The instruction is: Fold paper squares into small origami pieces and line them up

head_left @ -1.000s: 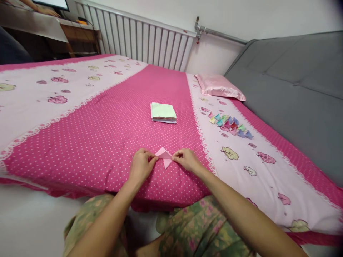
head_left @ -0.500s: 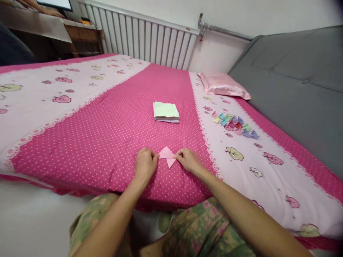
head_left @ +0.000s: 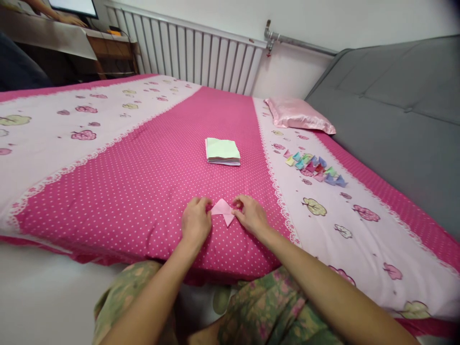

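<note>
A small pink folded paper point(head_left: 223, 210) lies on the pink dotted bedspread point(head_left: 151, 177) near the bed's front edge. My left hand point(head_left: 196, 221) pinches its left end with curled fingers. My right hand point(head_left: 249, 214) pinches its right end in the same way. Both hands rest on the bedspread with the paper stretched between them. One triangular flap points up and one points down toward me.
A stack of square paper sheets point(head_left: 222, 151) with a pale green top lies farther up the bed. Several small coloured folded pieces point(head_left: 314, 167) lie to the right. A pink pillow point(head_left: 298, 116) and a grey headboard point(head_left: 391, 120) stand beyond. A radiator point(head_left: 194, 55) lines the far wall.
Both hands have closed in slightly over the pink paper, covering more of its ends. The camera has shifted a little; the paper stays in the same place.
</note>
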Demonstrator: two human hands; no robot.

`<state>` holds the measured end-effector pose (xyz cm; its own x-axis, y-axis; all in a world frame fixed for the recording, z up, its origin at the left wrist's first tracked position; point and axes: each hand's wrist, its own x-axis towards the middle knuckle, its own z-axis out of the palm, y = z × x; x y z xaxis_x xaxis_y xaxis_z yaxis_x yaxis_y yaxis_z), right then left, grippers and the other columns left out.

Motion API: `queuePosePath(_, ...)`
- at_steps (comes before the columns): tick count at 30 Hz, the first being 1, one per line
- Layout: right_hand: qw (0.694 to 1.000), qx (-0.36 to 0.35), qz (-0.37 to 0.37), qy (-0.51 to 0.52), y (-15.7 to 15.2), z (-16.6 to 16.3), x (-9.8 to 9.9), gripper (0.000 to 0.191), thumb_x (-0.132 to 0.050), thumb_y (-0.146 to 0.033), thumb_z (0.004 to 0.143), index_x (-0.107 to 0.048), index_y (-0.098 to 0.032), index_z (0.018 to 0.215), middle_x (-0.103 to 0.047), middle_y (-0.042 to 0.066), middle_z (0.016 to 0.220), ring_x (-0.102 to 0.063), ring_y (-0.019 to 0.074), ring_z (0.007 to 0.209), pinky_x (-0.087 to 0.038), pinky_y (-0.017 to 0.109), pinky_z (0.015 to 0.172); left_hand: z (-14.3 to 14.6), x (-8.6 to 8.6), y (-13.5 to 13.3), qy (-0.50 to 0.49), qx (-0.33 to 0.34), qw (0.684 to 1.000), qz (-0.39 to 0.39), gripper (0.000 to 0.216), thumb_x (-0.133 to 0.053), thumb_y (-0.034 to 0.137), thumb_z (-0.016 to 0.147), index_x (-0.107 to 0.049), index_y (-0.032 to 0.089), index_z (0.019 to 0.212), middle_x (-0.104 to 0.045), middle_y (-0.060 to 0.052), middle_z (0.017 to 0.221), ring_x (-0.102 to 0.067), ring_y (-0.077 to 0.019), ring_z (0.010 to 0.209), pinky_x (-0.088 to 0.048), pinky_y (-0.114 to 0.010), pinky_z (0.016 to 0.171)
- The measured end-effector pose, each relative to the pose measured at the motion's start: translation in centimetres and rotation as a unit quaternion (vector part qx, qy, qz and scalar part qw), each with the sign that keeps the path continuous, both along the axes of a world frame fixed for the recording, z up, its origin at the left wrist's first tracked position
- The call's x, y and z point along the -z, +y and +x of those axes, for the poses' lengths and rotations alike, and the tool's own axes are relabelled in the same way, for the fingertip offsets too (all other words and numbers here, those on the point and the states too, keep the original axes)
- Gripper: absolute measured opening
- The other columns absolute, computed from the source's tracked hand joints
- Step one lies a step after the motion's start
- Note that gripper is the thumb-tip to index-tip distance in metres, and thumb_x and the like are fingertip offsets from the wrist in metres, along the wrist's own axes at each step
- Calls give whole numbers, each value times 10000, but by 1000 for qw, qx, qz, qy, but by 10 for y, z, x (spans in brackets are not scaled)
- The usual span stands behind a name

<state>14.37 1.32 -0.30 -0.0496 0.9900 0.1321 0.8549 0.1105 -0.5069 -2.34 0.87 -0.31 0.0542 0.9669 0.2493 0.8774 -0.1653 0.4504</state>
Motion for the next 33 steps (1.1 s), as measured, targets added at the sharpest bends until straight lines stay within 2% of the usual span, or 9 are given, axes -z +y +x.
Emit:
queuePosePath(4,987,-129,80,-47,0,-7,0,203,-464,-222,857,-652,-220,934,-646,54,918,-551,179,846,-412,281,697,7,2,-7,63,80,994,33,284,-390,170,839,-633,211,980,-589,-86,983,-508,-222,898,-377,-299,676)
queuePosePath(7,973,-199,75,-87,3,-11,4,253,-427,-214,878,-671,-235,945,-665,49,935,-545,192,871,-412,293,742,11,2,-10,125,112,986,16,274,-398,150,835,-657,169,924,-611,-106,884,-492,-243,876,-368,-327,679)
queuePosePath(9,969,-215,60,-104,4,-12,5,258,-430,-206,877,-671,-236,965,-667,46,968,-547,194,889,-410,289,765,12,-1,-11,152,115,982,-7,268,-402,123,823,-667,141,862,-622,-119,834,-496,-252,852,-363,-343,682)
queuePosePath(15,964,-213,-16,-157,-1,-6,0,287,-388,-195,889,-646,-217,1014,-637,38,1095,-540,181,987,-380,281,861,12,-16,-16,198,104,974,-43,281,-391,92,806,-671,113,800,-650,-132,817,-517,-274,850,-348,-377,721)
queuePosePath(19,955,-207,-47,-207,-4,2,-3,338,-480,-172,808,-585,-243,1121,-558,5,1227,-432,240,1169,-308,366,968,10,-20,-20,225,100,968,-50,292,-384,72,792,-674,100,794,-654,-133,786,-526,-276,849,-341,-384,745)
queuePosePath(23,946,-190,-76,-253,-7,6,-6,389,-509,-171,752,-579,-249,1127,-536,10,1253,-410,269,1196,-327,408,957,7,-21,-23,239,92,965,-48,301,-381,71,784,-680,105,768,-648,-142,782,-530,-281,848,-351,-387,742)
queuePosePath(26,948,-162,-73,-266,-10,6,-6,372,-473,-177,768,-582,-236,1119,-542,27,1245,-434,273,1174,-358,421,928,5,-21,-23,243,79,966,-37,299,-389,70,773,-684,105,745,-641,-150,796,-535,-283,830,-369,-381,715)
queuePosePath(29,951,-151,-62,-263,-13,7,-4,368,-489,-162,750,-591,-208,1101,-558,52,1224,-471,247,1137,-366,376,933,2,-20,-20,237,71,968,-38,300,-391,59,761,-688,98,737,-633,-155,785,-547,-282,830,-385,-365,691)
queuePosePath(33,962,-135,-30,-237,-16,6,-8,313,-458,-180,782,-624,-220,1044,-592,44,1176,-515,220,1071,-411,325,868,-6,-14,-13,155,12,987,-42,308,-390,90,770,-696,122,767,-654,-136,807,-575,-264,822,-408,-335,669)
